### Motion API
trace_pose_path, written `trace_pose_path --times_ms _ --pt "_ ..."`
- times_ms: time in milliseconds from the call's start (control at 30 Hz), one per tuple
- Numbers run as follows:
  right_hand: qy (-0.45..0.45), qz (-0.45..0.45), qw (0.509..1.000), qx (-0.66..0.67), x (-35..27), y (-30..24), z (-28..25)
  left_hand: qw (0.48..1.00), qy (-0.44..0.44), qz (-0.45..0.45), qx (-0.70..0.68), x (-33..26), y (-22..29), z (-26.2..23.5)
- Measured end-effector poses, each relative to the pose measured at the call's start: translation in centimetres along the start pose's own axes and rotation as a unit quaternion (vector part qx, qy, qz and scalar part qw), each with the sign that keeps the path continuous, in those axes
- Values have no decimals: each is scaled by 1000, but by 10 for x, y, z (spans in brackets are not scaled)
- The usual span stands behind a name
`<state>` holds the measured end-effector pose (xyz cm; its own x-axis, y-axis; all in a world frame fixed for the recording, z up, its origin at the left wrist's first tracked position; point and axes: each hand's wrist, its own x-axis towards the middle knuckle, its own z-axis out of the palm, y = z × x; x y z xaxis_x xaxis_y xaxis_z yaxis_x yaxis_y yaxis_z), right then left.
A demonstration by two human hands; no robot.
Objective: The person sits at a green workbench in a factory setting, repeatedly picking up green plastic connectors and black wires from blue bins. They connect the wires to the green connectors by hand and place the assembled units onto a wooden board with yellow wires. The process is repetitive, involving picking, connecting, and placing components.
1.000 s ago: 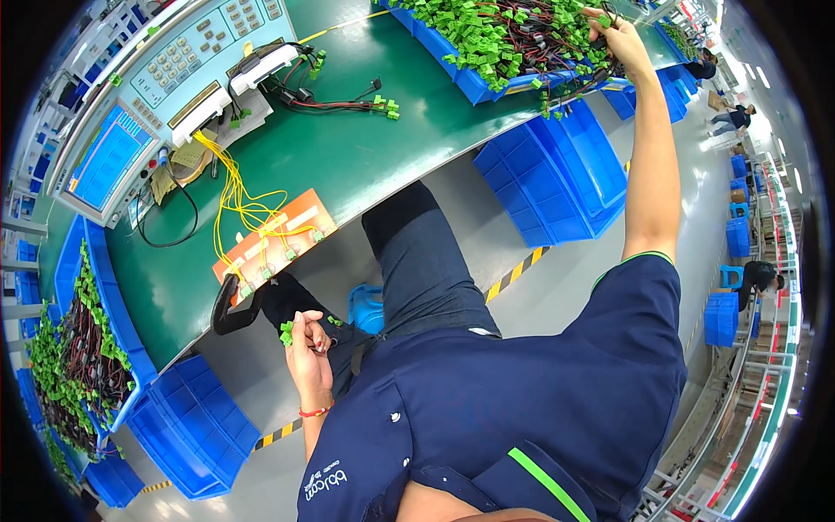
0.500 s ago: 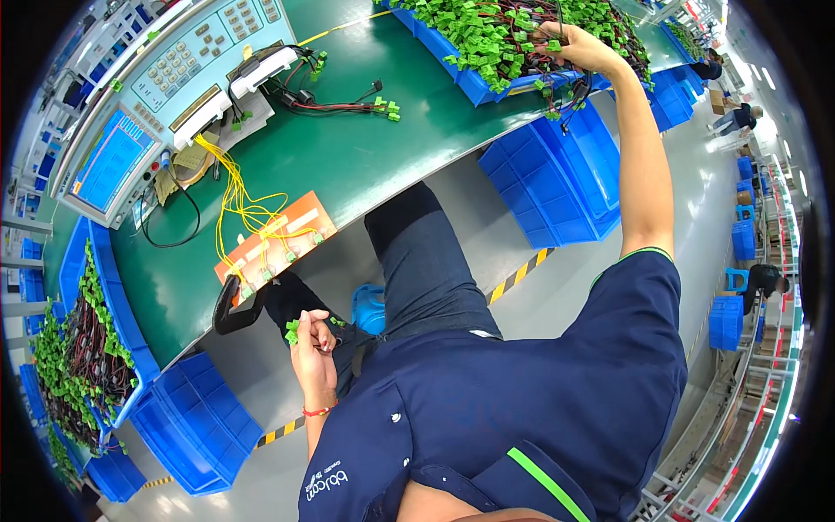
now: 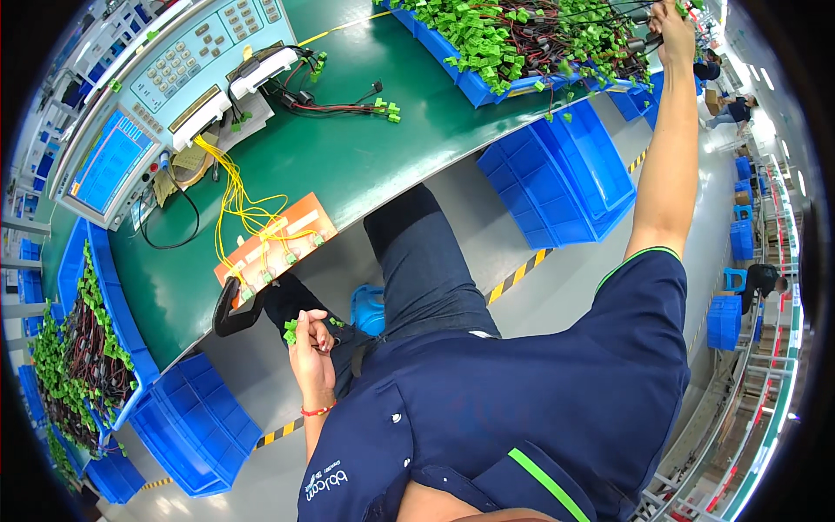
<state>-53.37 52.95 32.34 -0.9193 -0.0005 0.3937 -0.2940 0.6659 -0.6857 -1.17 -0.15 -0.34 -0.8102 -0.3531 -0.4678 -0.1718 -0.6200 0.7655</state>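
My left hand (image 3: 315,341) is closed over my lap, with green connectors (image 3: 290,332) showing at its fingertips. Whatever cable hangs from them is mostly hidden. At the far right, my right arm is stretched out. My right hand (image 3: 675,30) is closed around dark wires of a wire harness (image 3: 600,12), lifted at the right end of a blue bin (image 3: 477,88). That bin is heaped with wire harnesses (image 3: 531,39) with green connectors. Some connectors look smeared by motion near its front edge.
A tester with keypad and screen (image 3: 113,165) stands at the left. Yellow wires run from it to an orange fixture board (image 3: 304,217) at the table edge. Loose harnesses (image 3: 339,106) lie on the green table (image 3: 365,157). Blue crates (image 3: 557,183) stand below; another filled bin (image 3: 117,322) is left.
My right hand has moved right and farther away, up out of the heap, drawing dark wires with it. Connectors at the bin's front edge have shifted. My left hand stays nearly still.
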Motion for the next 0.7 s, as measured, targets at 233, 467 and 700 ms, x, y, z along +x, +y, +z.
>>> trace_pose_path --times_ms 233,467,700 --pt "244 -51 945 210 -81 -91 67 1000 8 9 4 -4 2 -3" --pt "386 -316 861 -94 -140 -82 101 1000 11 24 12 -3 2 -10" --pt "125 -205 964 115 -269 -136 179 996 -45 54 60 5 9 11"
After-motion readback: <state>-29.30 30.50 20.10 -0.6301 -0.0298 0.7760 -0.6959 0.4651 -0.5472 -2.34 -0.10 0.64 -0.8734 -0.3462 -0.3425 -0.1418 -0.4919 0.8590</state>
